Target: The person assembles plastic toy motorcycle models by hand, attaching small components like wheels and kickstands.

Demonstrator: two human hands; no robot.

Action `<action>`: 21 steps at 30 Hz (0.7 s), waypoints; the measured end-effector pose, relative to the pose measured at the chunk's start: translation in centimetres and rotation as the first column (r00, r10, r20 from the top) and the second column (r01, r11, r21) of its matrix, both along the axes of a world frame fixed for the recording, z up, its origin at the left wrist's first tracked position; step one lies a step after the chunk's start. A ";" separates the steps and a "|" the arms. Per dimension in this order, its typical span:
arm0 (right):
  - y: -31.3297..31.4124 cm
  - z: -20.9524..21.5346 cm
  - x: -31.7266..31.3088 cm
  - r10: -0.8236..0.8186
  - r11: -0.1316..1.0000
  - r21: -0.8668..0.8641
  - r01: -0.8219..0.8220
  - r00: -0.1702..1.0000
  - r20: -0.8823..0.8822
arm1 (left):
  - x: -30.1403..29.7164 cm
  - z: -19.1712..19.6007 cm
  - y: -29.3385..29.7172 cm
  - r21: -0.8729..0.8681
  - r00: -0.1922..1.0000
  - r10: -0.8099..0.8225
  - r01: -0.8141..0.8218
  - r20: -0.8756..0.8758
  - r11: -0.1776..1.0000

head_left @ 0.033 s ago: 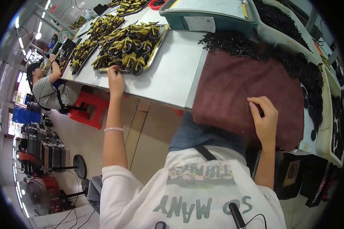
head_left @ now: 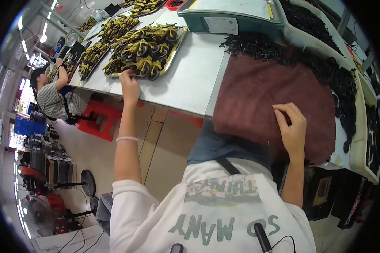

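Observation:
My left hand (head_left: 130, 86) is at the near edge of a metal tray (head_left: 172, 60), its fingers pinched together. Whatever is between them, if anything, is hidden. Heaped on that tray are yellow-and-black pieces with small black wheels (head_left: 141, 50), looking like toy bikes. Over a folded dark red cloth (head_left: 249, 99), my right hand (head_left: 293, 126) is curled, thumb and index tips nearly together. Anything in that pinch is too small to make out. Small black parts (head_left: 257, 48) lie along the far side of the cloth, and black rings (head_left: 344, 84) are piled to its right.
A green bin (head_left: 245, 27) stands behind the cloth, beside a white tub of black parts (head_left: 310, 27). Another pale tray (head_left: 361, 126) is at the right. More loaded trays (head_left: 93, 57) sit farther left, where a person (head_left: 55, 99) sits by a red stool (head_left: 98, 120).

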State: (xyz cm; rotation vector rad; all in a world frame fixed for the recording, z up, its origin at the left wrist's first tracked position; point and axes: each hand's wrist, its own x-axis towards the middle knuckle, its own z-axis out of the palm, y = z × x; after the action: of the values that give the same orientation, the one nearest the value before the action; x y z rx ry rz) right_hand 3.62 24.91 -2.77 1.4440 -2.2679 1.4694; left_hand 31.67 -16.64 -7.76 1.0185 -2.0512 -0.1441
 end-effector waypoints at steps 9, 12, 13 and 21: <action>-0.1 -0.8 0.3 -0.018 1.000 0.010 0.019 0.999 -0.047 | -0.4 0.2 1.7 0.051 0.999 0.032 -0.032 -0.011 0.998; -0.1 -0.8 0.3 -0.038 0.999 0.025 0.041 0.990 -0.133 | -1.2 0.5 2.3 0.079 0.998 0.067 -0.065 -0.015 0.995; -0.3 -0.6 0.4 -0.037 0.999 0.009 0.040 0.974 -0.222 | -1.3 0.6 2.3 0.053 0.997 0.075 -0.074 -0.018 0.996; -1.4 10.0 7.3 0.610 0.657 -0.311 -0.687 0.727 -0.317 | -1.4 -0.5 1.8 0.054 0.995 0.048 -0.044 -0.088 0.998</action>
State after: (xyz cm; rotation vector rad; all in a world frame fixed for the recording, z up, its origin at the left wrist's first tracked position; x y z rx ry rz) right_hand 10.94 23.53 7.21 2.2425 -1.2256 1.7219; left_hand 30.29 -14.86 -8.31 1.0715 -1.9509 -0.2161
